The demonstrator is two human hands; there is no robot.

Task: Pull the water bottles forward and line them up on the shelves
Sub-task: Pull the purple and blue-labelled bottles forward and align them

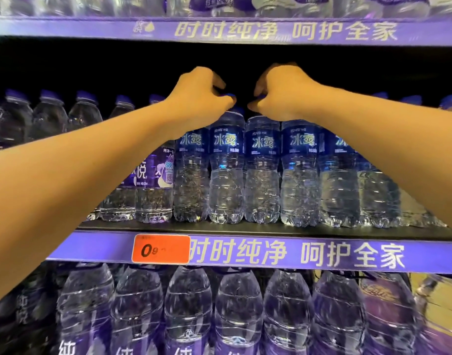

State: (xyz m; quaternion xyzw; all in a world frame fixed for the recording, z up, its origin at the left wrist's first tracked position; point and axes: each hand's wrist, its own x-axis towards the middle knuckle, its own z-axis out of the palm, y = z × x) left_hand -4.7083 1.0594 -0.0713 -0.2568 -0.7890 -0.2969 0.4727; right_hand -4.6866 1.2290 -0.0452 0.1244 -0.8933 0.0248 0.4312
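A row of clear water bottles with dark blue labels (227, 167) stands at the front of the middle shelf (245, 230). My left hand (201, 94) reaches over the row, its fingers curled round the blue cap of a bottle. My right hand (278, 94) does the same just to the right, fingers curled on the cap of the neighbouring bottle (262, 170). Both caps are mostly hidden under the fingers. Purple-labelled bottles (153, 180) stand left of the blue ones.
More purple-capped bottles (48, 116) stand further back at the left of the shelf. An orange price tag (161, 249) sits on the purple shelf strip. Larger bottles (189, 311) fill the shelf below, and another shelf (219, 29) hangs close above the hands.
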